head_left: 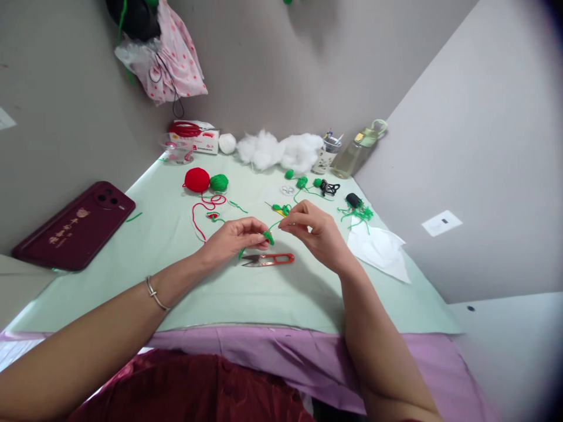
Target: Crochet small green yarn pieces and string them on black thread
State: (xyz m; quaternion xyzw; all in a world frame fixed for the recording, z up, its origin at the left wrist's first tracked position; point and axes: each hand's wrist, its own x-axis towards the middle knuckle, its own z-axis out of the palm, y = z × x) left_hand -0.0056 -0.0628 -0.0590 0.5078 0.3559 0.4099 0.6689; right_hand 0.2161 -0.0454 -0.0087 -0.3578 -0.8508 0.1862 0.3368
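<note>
My left hand (pixel 240 237) pinches a small green crocheted piece (pixel 269 237) between thumb and fingertips. A strand of green yarn (pixel 274 225) runs up from it to my right hand (pixel 310 225), whose thumb and forefinger are closed on it. Whether a needle is also in those fingers is too small to tell. Just below the hands lie thread snips (pixel 268 259) with orange-red handles, blades pointing left. Behind the left hand rests a small red and green crocheted piece (pixel 213 216) with a green tail.
A red yarn ball (pixel 197 180) and green yarn ball (pixel 219 183) sit at back left. White stuffing (pixel 281 151), a pen cup (pixel 326 157) and a bottle (pixel 357 151) line the wall. Green scraps (pixel 360 210) and white paper (pixel 378 249) lie right, a maroon phone-shaped case (pixel 74 225) left.
</note>
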